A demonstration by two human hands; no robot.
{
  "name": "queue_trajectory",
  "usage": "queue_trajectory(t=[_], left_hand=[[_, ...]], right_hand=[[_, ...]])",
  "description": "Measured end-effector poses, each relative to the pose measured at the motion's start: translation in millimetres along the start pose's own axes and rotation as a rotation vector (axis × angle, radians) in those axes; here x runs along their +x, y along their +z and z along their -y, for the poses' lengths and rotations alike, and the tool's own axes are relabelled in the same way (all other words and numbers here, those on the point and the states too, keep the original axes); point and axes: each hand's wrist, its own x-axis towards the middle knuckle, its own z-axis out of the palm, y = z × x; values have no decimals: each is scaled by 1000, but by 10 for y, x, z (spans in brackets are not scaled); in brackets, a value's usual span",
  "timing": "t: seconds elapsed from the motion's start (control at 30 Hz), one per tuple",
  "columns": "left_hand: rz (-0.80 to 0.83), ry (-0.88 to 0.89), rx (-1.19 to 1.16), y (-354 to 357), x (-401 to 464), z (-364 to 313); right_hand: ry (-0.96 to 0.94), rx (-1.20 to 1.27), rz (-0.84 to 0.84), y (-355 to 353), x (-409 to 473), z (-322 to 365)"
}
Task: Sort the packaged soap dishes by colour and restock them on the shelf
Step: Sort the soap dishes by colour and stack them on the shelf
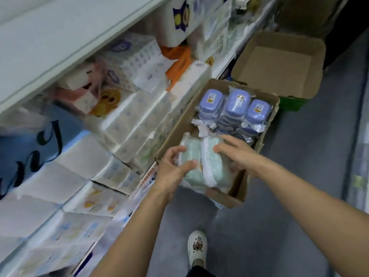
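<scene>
Both bare forearms come in from the bottom, and between them there's a white shoe (197,248) down on the grey floor (279,196). Left hand (173,166) has its fingers curled round the near left end of a bundle of green soap dishes (201,162) in clear wrap, thumb pressed on top. Right hand (233,151) is on the other side of the same bundle, fingers bent over its top right edge, tips pushing into the plastic. That bundle sits in the near end of a cardboard box (235,196), about level with the rim; can't tell if it's lifted off whatever's under it. At the far end of the same box are three stacks of blue soap dishes (236,106), also wrapped, yellow stickers on top. Box is right up against the shelf (50,47) on the left, which is stuffed with white tissue packs (127,124). Just past it is another cardboard box, the open one (279,64).
</scene>
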Motion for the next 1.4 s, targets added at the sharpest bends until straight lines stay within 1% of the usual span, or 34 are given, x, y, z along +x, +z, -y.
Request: queue_trajectory(t=[0.07,0.13,0.23,0.3,0.33,0.47,0.53,0.57,0.63,0.67,0.7,0.73,0.8,0.83,0.87,0.9,0.93,0.97,1.03,1.1,1.13,1.17,1.2,1.27,1.3,1.33,1.37,1.4], left_hand=[[-53,-3,2,15,390,-8],[-23,10,117,13,714,31],[101,-5,258,14,1052,165],[97,-31,259,11,1212,272],[77,-40,246,13,1279,321],[12,-98,161,0,1473,506],[17,-136,135,-24,1519,553],[24,-145,132,-35,1537,564],[37,-156,139,-50,1561,577],[42,-161,135,-54,1570,581],[49,-166,121,-55,1577,585],[56,-173,107,-55,1581,589],[73,-188,89,-53,1575,594],[87,-197,76,-52,1571,598],[103,-208,60,-42,1566,599],[121,-218,43,-23,1556,594],[140,-225,24,4,1552,594],[163,-227,1,36,1550,591],[220,-231,-37,123,1570,573],[274,-269,-39,222,1594,541],[304,-285,14,265,1598,531],[328,-267,134,287,1621,544],[342,-206,309,283,1669,596],[350,0,733,197,1804,731],[398,100,968,135,1887,811],[484,169,1201,73,1968,894],[582,203,1402,18,2035,969],[661,208,1555,-29,2083,1025]], right_hand=[[15,-64,-151,-165,325,-1],[76,-219,-297,-321,661,-79],[170,-585,-362,-406,1051,-267],[195,-767,-397,-348,1260,-421],[216,-812,-398,-299,1353,-509],[335,-867,-316,-55,1631,-957],[380,-879,-291,42,1674,-1159],[397,-891,-238,72,1680,-1257],[453,-927,-47,95,1656,-1394],[492,-932,16,85,1617,-1416],[521,-937,32,69,1592,-1418],[509,-946,7,45,1580,-1386],[401,-867,-151,21,1545,-1199],[314,-732,-229,8,1528,-1066],[245,-489,-272,-3,1498,-924],[199,-200,-254,-4,1462,-771],[166,27,-172,-4,1425,-622],[126,132,-64,-15,1402,-522],[57,172,98,-29,1372,-409],[37,175,144,-77,1396,-385],[44,178,127,-119,1417,-410],[60,163,89,-179,1434,-446],[77,116,43,-258,1456,-499],[118,-54,-36,-433,1470,-604],[149,-162,-49,-509,1465,-646],[183,-270,-39,-565,1461,-680],[212,-359,-14,-586,1452,-696],[234,-427,20,-570,1446,-717]])
